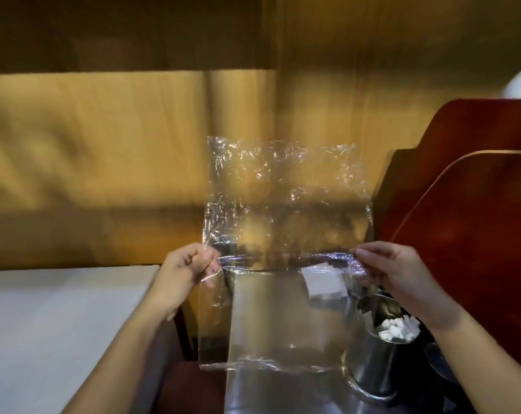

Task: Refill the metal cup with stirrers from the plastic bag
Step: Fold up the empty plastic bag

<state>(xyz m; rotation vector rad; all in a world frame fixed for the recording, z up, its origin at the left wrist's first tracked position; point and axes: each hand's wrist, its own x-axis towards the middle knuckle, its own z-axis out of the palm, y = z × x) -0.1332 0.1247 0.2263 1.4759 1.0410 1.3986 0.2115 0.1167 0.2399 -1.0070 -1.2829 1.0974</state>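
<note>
A clear, crinkled plastic bag (286,204) is stretched flat in the air in front of me. My left hand (184,273) pinches its left edge and my right hand (399,273) pinches its right edge, at the same height. The bag looks see-through with nothing inside that I can make out. Below my right hand stands the metal cup (372,363), upright, with white paper-wrapped stirrers (398,327) bunched inside. A small stack of white packets (324,282) shows through the bag's lower right part.
A white-topped table (59,324) lies at the lower left. A glossy tabletop (283,389) runs beneath the bag. A dark red padded seat back (477,204) rises on the right. Wood panelling (133,130) fills the background.
</note>
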